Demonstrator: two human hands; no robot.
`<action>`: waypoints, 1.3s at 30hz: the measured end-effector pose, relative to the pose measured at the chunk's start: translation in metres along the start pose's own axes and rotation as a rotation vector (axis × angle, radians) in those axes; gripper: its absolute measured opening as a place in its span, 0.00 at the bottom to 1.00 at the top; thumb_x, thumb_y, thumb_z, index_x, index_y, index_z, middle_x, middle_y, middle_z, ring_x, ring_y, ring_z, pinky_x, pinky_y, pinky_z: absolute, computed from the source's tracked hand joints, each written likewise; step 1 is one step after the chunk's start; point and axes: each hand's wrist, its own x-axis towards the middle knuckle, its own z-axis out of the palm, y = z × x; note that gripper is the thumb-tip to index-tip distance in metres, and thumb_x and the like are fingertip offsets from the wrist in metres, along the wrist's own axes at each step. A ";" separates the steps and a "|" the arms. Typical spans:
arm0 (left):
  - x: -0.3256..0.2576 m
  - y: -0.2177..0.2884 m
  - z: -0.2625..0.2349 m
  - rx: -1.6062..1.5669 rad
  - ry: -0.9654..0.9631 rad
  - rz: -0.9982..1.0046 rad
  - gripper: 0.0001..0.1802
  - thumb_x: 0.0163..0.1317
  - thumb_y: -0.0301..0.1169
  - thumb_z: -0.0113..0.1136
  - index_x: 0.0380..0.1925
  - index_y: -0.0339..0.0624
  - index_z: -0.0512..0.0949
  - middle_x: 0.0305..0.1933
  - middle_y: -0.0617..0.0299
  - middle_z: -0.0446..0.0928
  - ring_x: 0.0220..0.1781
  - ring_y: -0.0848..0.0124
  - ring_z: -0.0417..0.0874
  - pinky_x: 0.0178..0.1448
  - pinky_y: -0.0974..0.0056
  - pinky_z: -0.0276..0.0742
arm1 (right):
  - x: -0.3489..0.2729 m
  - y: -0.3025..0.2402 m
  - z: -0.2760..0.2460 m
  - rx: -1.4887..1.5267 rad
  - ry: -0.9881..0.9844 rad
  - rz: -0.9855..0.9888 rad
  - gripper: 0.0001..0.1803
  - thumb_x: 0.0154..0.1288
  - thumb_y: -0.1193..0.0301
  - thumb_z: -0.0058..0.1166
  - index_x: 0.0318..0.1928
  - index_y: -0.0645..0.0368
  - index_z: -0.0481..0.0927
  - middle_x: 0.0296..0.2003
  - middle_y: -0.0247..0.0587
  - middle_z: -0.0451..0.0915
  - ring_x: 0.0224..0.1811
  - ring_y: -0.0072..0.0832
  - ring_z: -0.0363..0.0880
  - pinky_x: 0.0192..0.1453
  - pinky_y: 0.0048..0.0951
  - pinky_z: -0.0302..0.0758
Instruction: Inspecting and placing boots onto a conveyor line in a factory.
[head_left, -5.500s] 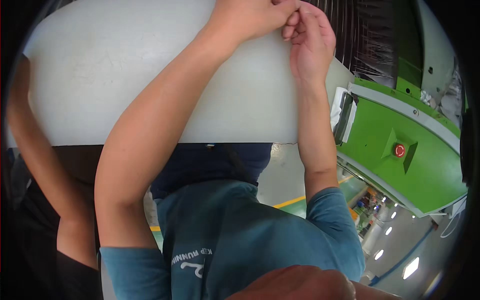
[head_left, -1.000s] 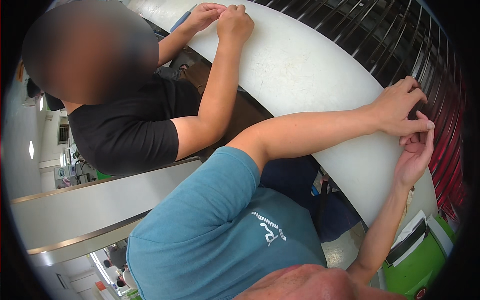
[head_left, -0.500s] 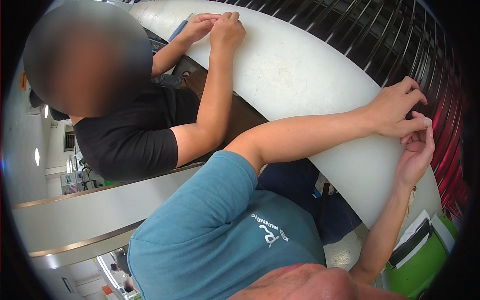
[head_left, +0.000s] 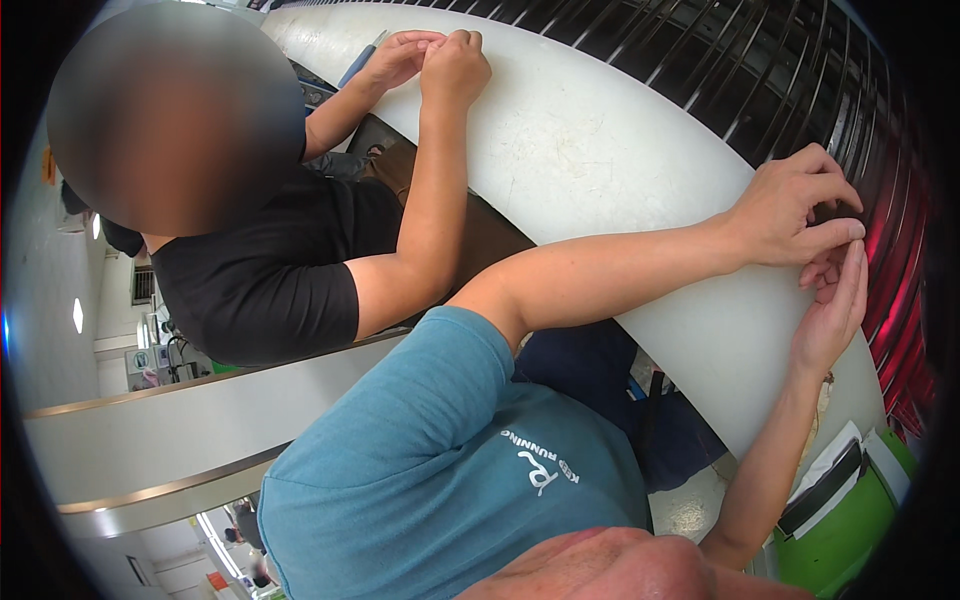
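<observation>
Left hand [head_left: 797, 205] has edged upward, fingers bent, thumb meeting straighter fingertips of the right hand [head_left: 828, 320]; red strands [head_left: 893, 300] lie near, past the white worktop [head_left: 570, 140]; perhaps a finger adjustment; cannot tell if anything is pinched

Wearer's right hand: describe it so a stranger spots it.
Follow the far edge of the white tabletop rightward to the reddish bars. There the left hand meets the right hand. The latter sits lower in view, its forearm coming from below, not across from the left.
</observation>
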 end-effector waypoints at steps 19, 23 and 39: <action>-0.001 0.000 0.004 -0.054 -0.018 -0.013 0.21 0.58 0.43 0.77 0.44 0.39 0.86 0.37 0.53 0.85 0.37 0.65 0.90 0.38 0.65 0.86 | 0.009 -0.010 -0.004 -0.113 0.140 -0.156 0.24 0.85 0.65 0.44 0.71 0.66 0.69 0.66 0.55 0.76 0.68 0.37 0.78 0.76 0.39 0.72; -0.001 0.003 0.002 -0.272 -0.105 -0.180 0.28 0.59 0.43 0.77 0.51 0.32 0.82 0.44 0.48 0.86 0.47 0.62 0.91 0.51 0.60 0.89 | 0.009 -0.017 0.002 -0.065 0.092 -0.079 0.27 0.86 0.64 0.38 0.75 0.68 0.64 0.70 0.59 0.72 0.75 0.41 0.71 0.81 0.43 0.65; -0.004 0.000 0.007 -0.437 -0.155 -0.384 0.45 0.57 0.48 0.78 0.62 0.22 0.70 0.57 0.39 0.79 0.59 0.56 0.85 0.62 0.57 0.85 | 0.005 -0.014 0.003 0.062 0.044 -0.043 0.31 0.86 0.59 0.34 0.76 0.70 0.62 0.76 0.55 0.63 0.80 0.41 0.61 0.84 0.45 0.58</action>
